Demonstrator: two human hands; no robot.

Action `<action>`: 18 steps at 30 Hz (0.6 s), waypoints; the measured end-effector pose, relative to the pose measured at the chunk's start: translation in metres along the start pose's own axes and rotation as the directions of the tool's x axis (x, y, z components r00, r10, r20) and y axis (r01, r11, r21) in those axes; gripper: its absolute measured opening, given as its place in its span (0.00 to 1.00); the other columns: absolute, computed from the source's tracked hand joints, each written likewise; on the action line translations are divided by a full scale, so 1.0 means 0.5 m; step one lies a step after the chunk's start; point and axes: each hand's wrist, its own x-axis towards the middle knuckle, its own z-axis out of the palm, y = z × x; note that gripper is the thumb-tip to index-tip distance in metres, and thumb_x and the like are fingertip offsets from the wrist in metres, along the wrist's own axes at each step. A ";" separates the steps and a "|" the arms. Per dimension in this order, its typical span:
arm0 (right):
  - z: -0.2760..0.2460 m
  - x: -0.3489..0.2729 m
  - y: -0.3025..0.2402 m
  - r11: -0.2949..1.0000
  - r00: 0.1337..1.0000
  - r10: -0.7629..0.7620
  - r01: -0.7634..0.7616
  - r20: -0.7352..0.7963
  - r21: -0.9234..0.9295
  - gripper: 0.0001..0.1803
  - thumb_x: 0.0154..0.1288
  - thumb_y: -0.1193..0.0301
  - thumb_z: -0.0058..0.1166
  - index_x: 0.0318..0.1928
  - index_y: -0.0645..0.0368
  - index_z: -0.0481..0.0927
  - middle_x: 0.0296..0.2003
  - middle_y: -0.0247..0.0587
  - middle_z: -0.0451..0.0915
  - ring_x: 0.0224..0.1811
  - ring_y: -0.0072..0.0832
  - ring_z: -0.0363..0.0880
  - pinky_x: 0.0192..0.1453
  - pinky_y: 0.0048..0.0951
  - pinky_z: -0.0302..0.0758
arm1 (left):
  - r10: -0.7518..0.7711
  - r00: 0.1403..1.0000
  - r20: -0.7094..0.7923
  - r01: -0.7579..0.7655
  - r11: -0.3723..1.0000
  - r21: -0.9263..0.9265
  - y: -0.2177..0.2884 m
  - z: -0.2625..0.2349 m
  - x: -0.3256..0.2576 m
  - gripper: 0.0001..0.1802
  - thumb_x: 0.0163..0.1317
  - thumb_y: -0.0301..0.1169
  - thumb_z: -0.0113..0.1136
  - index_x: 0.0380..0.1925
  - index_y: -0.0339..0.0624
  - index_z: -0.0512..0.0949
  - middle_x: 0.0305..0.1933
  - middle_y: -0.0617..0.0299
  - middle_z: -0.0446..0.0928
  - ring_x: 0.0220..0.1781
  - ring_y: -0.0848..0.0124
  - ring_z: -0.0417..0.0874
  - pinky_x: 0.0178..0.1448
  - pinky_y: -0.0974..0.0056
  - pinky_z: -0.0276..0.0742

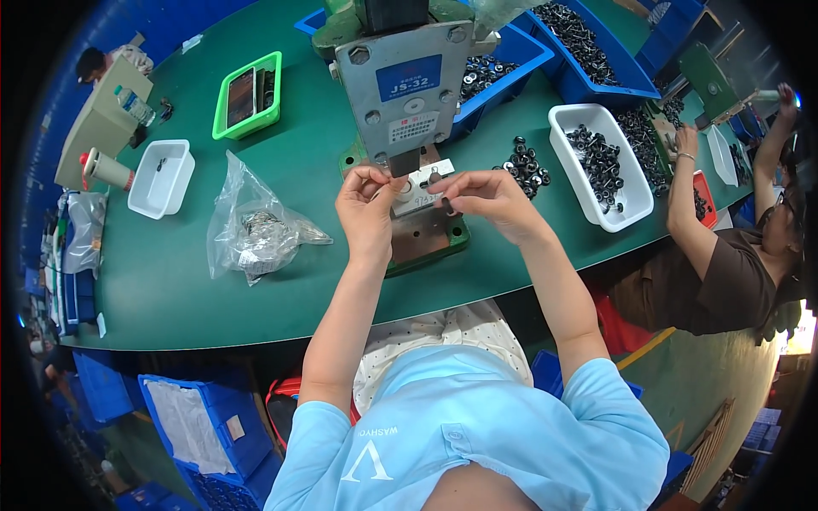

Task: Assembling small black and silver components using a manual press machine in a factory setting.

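Note:
At the bench press (366, 81), both my hands meet under the ram, in front of a white fixture block (417, 204) on the green press base. My left hand (366, 213) is closed in a pinch by the left side of the block; what its fingertips hold, if anything, is too small to make out. Between the thumb and fingers of my right hand (498, 203) is a small black part (447, 207), just right of the block. Loose black parts with shiny round ends (524, 170) lie on the green table beyond this hand.
Left of the press lie a clear bag of small metal pieces (264, 243), a white tray (162, 183) and a green tray (249, 95) holding a phone. A white bin (601, 166) and blue bins (588, 47) of black parts stand right. A co-worker (724, 264) sits at far right.

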 end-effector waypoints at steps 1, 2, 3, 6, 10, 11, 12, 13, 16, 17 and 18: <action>0.006 0.006 0.001 0.995 1.000 0.022 -0.023 0.010 0.094 0.06 0.57 0.74 0.57 0.34 0.64 0.80 0.45 0.47 0.78 0.47 0.29 0.77 0.53 0.27 0.71 | -0.010 1.000 0.025 0.010 1.000 0.014 0.010 0.001 0.000 0.14 0.51 0.14 0.62 0.26 0.42 0.67 0.32 0.64 0.75 0.37 0.77 0.78 0.44 0.73 0.71; 0.012 0.012 0.003 0.981 0.999 0.043 -0.047 0.023 0.188 0.06 0.57 0.75 0.56 0.34 0.64 0.80 0.45 0.48 0.78 0.48 0.29 0.77 0.53 0.28 0.71 | -0.010 1.000 0.028 0.010 1.000 0.015 0.018 0.002 0.001 0.14 0.51 0.14 0.62 0.26 0.42 0.67 0.32 0.64 0.75 0.37 0.77 0.78 0.44 0.73 0.71; 0.020 0.018 0.002 0.981 0.999 0.042 -0.046 0.024 0.190 0.06 0.57 0.75 0.56 0.34 0.64 0.80 0.45 0.48 0.78 0.48 0.29 0.77 0.53 0.28 0.71 | -0.038 0.997 0.060 0.038 0.999 0.014 0.028 0.002 0.000 0.14 0.50 0.14 0.61 0.26 0.43 0.66 0.33 0.63 0.75 0.38 0.76 0.78 0.45 0.72 0.71; 0.029 0.030 -0.003 0.925 0.999 0.036 -0.035 0.005 0.378 0.08 0.55 0.74 0.58 0.35 0.65 0.78 0.48 0.53 0.76 0.50 0.38 0.77 0.56 0.36 0.72 | -0.125 0.986 0.110 0.126 0.992 -0.006 0.065 0.003 -0.004 0.16 0.50 0.13 0.59 0.27 0.45 0.65 0.35 0.62 0.75 0.40 0.75 0.78 0.48 0.71 0.71; 0.020 0.038 -0.019 0.867 0.999 0.045 -0.033 -0.013 0.498 0.08 0.56 0.74 0.57 0.35 0.66 0.78 0.50 0.56 0.74 0.53 0.47 0.75 0.61 0.42 0.70 | -0.220 0.962 0.164 0.229 0.973 -0.038 0.079 -0.009 0.002 0.16 0.50 0.14 0.58 0.28 0.46 0.64 0.41 0.58 0.76 0.48 0.74 0.76 0.52 0.71 0.69; 0.020 0.035 -0.028 0.846 1.000 0.012 -0.021 0.021 0.532 0.07 0.56 0.74 0.57 0.34 0.65 0.78 0.50 0.57 0.74 0.53 0.47 0.74 0.61 0.41 0.69 | -0.220 0.962 0.163 0.229 0.973 -0.039 0.081 -0.011 0.001 0.16 0.50 0.14 0.58 0.28 0.46 0.64 0.41 0.58 0.76 0.48 0.74 0.76 0.52 0.71 0.69; 0.019 0.031 -0.033 0.824 0.998 -0.023 -0.010 0.051 0.566 0.07 0.56 0.74 0.56 0.34 0.65 0.78 0.50 0.58 0.74 0.54 0.46 0.73 0.62 0.41 0.69 | -0.226 0.959 0.172 0.235 0.971 -0.033 0.082 -0.012 -0.001 0.15 0.50 0.14 0.58 0.28 0.46 0.64 0.42 0.57 0.76 0.49 0.74 0.76 0.53 0.70 0.68; 0.018 0.029 -0.032 0.825 0.998 -0.022 -0.011 0.051 0.565 0.07 0.56 0.74 0.56 0.34 0.65 0.78 0.50 0.58 0.74 0.54 0.46 0.73 0.62 0.41 0.69 | -0.233 0.956 0.180 0.241 0.970 -0.026 0.083 -0.013 -0.003 0.15 0.51 0.15 0.58 0.29 0.46 0.65 0.44 0.56 0.76 0.50 0.74 0.76 0.55 0.70 0.68; 0.014 0.022 -0.015 0.885 0.999 -0.026 0.044 -0.045 0.464 0.06 0.57 0.74 0.56 0.34 0.64 0.78 0.51 0.59 0.73 0.55 0.44 0.73 0.61 0.38 0.69 | -0.221 0.965 0.140 0.220 0.975 0.028 0.080 -0.019 -0.006 0.13 0.52 0.16 0.57 0.29 0.44 0.65 0.46 0.53 0.75 0.50 0.72 0.76 0.56 0.68 0.69; 0.010 0.020 -0.004 0.917 0.997 -0.015 0.043 -0.074 0.396 0.06 0.57 0.74 0.56 0.34 0.63 0.78 0.51 0.59 0.73 0.55 0.42 0.73 0.60 0.37 0.69 | -0.222 0.965 0.142 0.220 0.975 0.027 0.075 -0.019 -0.008 0.13 0.52 0.16 0.57 0.29 0.44 0.65 0.46 0.53 0.75 0.50 0.72 0.76 0.56 0.68 0.69; 0.011 0.018 -0.001 0.944 0.995 -0.004 0.038 -0.101 0.328 0.05 0.58 0.74 0.56 0.34 0.63 0.78 0.52 0.59 0.73 0.55 0.40 0.73 0.59 0.36 0.69 | -0.190 0.975 0.115 0.185 0.982 0.046 0.070 -0.020 -0.012 0.12 0.53 0.15 0.55 0.31 0.42 0.65 0.47 0.51 0.75 0.50 0.68 0.77 0.56 0.66 0.72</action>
